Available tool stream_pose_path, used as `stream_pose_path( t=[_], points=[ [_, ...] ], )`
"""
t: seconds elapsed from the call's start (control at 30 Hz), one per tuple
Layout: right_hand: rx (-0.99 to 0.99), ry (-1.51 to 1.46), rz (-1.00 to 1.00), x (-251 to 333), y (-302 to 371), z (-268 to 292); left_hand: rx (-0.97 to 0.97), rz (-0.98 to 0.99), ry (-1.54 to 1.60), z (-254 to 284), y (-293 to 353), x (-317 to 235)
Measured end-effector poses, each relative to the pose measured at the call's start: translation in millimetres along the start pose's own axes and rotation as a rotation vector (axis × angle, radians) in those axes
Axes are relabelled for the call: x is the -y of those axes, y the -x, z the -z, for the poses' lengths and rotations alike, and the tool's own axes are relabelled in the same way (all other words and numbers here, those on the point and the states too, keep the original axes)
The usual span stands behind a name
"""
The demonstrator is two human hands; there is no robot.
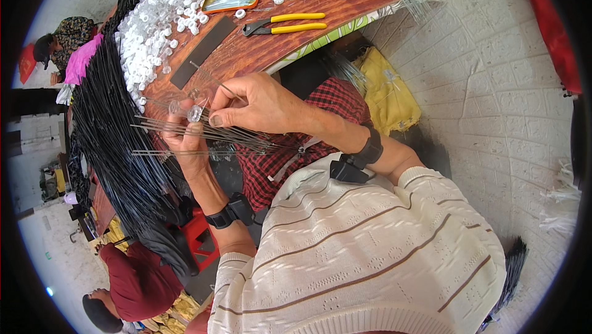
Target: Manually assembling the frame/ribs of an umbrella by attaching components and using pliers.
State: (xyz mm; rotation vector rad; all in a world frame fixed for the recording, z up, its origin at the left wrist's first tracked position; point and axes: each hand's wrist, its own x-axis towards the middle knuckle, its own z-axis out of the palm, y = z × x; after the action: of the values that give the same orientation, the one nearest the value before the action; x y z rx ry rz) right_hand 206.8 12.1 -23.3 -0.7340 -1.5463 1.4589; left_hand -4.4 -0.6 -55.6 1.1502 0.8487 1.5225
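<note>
Clear plastic piece (195,113) sits pinched by the left hand (190,140) beside a sheaf of thin dark rods (243,139), seemingly steadied for the right hand (259,103), its thumb and finger gripping a single rod (211,77), while yellow-handled pliers (297,18) lie within apparent reach on the table (265,57).

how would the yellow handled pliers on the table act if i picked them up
The pliers would probably feel head-heavy, since the head looks like dark metal. The handles, spread apart, may swing together when squeezed. Lying flat, they seem unlikely to roll.
</note>
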Motion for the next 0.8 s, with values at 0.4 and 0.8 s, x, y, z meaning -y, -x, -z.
stream_pose_path(
  t=[0.4,0.8],
  points=[
    [0.008,0.001,0.001,2,-4,6,0.015,-0.028,-0.027,-10,-5,-2],
    [0.012,0.105,-0.014,-2,-9,7,-0.08,-0.025,-0.164,-10,-7,-3]
  ],
)
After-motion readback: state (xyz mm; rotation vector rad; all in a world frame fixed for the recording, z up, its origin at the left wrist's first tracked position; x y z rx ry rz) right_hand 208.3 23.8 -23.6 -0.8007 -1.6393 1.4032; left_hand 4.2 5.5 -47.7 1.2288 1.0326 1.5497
